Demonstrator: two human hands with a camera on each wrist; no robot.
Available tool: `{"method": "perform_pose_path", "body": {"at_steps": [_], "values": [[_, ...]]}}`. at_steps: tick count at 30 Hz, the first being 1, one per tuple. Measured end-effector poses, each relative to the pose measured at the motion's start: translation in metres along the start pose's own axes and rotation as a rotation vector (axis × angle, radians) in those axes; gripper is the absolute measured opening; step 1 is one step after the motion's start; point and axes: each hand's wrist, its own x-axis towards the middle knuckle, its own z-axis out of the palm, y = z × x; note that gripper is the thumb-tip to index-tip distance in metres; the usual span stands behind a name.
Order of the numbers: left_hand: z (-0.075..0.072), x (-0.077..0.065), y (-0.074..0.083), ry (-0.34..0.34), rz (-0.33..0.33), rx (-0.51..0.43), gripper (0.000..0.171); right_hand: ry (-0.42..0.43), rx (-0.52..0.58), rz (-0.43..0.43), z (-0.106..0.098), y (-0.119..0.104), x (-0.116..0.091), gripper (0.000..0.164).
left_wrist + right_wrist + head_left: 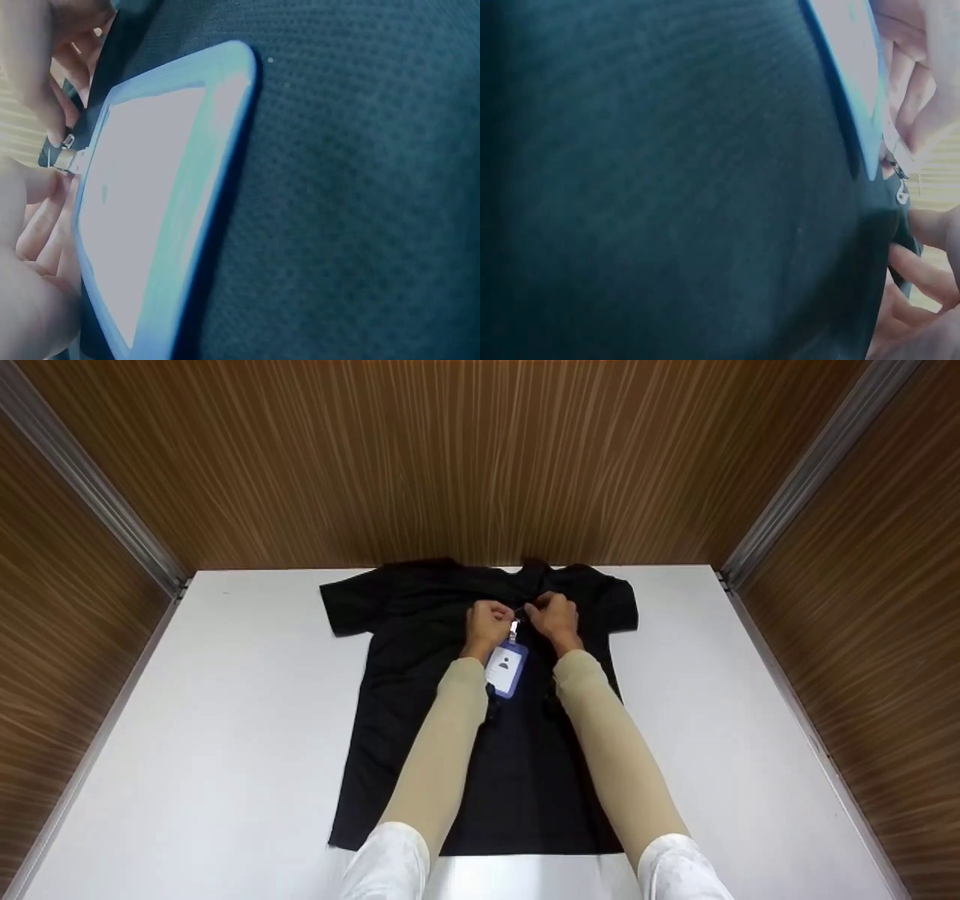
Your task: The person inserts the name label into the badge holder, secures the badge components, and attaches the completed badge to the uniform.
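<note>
A black short-sleeved shirt lies spread flat, its collar end toward the back. On its chest rests a blue-framed ID badge with a white card that bears a person icon. My left hand pinches the badge's metal clip at the top of the badge; in the left wrist view, thumb and fingers meet at this small metal fitting. Right beside it, my right hand pinches a fold of the black cloth, close to the metal piece. Fingers partly hide the fitting's thin end.
The shirt lies on a white table. A brown wood-grain panel rises along the table's back edge, close behind the collar. Similar side panels with grey metal corner strips stand at left and right.
</note>
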Motion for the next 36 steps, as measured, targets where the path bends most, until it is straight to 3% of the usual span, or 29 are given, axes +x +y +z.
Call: {"method": "perform_pose_path", "body": {"at_steps": [4, 7, 12, 20, 30, 36], "values": [[0.001, -0.002, -0.001, -0.001, 0.001, -0.002, 0.011, -0.009, -0.061, 0.056, 0.001, 0.001, -0.001, 0.038], [0.001, -0.002, -0.002, -0.002, -0.010, -0.010, 0.010, -0.007, -0.065, 0.078, 0.002, 0.002, -0.001, 0.030], [0.001, -0.004, -0.005, -0.013, -0.012, -0.020, 0.010, 0.012, 0.011, 0.106, 0.001, 0.005, -0.005, 0.016], [-0.002, -0.004, -0.006, -0.022, -0.027, -0.005, 0.010, 0.014, 0.124, 0.109, -0.001, 0.006, -0.009, 0.020], [-0.002, -0.005, -0.004, -0.038, -0.024, 0.011, 0.010, 0.017, 0.068, 0.149, 0.002, 0.007, -0.009, 0.015], [-0.001, -0.007, -0.003, -0.049, -0.057, 0.055, 0.010, 0.003, 0.023, 0.114, 0.003, 0.008, -0.013, 0.016]]}}
